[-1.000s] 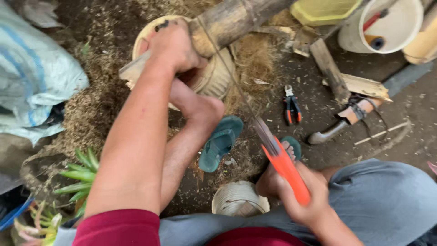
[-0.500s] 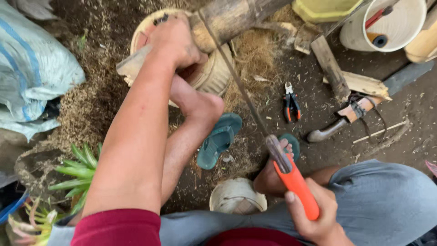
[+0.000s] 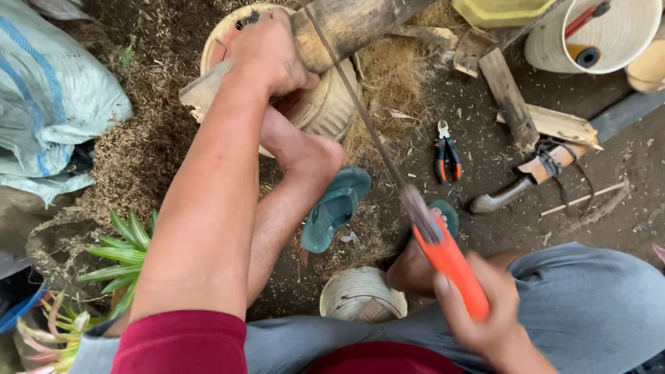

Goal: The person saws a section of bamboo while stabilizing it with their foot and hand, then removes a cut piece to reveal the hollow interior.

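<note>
My left hand presses down on a thick bamboo pole that rests across a round pale container at the top. My bare left foot braces against that container. My right hand grips the orange handle of a hand saw, whose thin blade runs up to the pole beside my left hand. A teal sandal lies by my foot. A second teal sandal sits partly behind the saw handle.
Sawdust and fibres cover the ground. Pliers, wood offcuts, a sheathed knife, a white bucket, a sack, a small white pot and green plants lie around.
My right hand has pulled the saw back toward me and lower in the view. My left hand stays on the bamboo pole.
</note>
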